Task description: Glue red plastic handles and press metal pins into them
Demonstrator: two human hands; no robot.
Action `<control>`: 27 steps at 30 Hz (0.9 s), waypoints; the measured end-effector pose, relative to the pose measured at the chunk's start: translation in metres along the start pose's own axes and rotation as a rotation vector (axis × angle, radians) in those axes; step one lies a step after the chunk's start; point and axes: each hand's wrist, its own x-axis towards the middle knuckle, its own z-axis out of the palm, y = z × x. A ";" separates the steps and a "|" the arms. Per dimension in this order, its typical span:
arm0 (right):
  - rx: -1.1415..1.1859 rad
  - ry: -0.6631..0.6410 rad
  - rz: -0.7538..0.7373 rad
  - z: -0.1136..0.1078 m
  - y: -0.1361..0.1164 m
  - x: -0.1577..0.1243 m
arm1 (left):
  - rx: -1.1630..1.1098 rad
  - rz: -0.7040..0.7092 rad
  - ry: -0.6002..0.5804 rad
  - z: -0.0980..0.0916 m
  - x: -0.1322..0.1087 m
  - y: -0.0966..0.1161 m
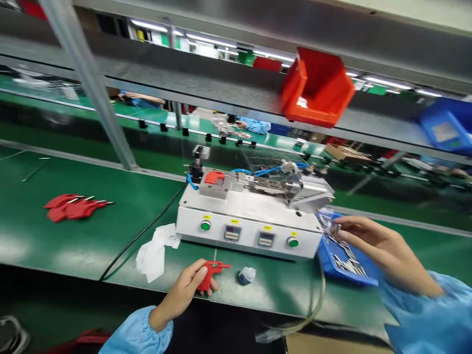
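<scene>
At the left of the green workbench, a loose pile of red handles with metal shafts lies well apart from both hands. Nearer the centre, the left hand grips a red pistol-shaped plastic part over the front edge, its nozzle-like tip pointing right; a loosened hold could let the part fall off the bench. The forearm rises from below, thumb laid on top, other fingers curled around and beneath. Just beyond the tip stands a small white-capped jar, which a careless sweep rightward might topple. Behind, a white benchtop machine carries two green buttons. Farther right, the right hand reaches leftward over a blue bin of metal pins, thumb and forefinger pinching a small metal piece; the remaining fingers are not clearly distinguishable. Held by fingertips alone, the piece could slip and be lost among the pins.
</scene>
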 end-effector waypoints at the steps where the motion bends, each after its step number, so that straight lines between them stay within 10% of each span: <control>1: -0.036 -0.016 -0.050 0.013 -0.013 0.005 | -0.013 0.012 -0.009 0.000 0.003 0.000; 12: -0.278 -0.052 -0.453 0.200 -0.063 0.156 | 0.011 0.137 -0.009 -0.001 0.013 -0.004; 27: -0.960 -0.118 -0.775 0.202 -0.066 0.173 | 0.135 0.157 -0.108 -0.006 0.026 -0.002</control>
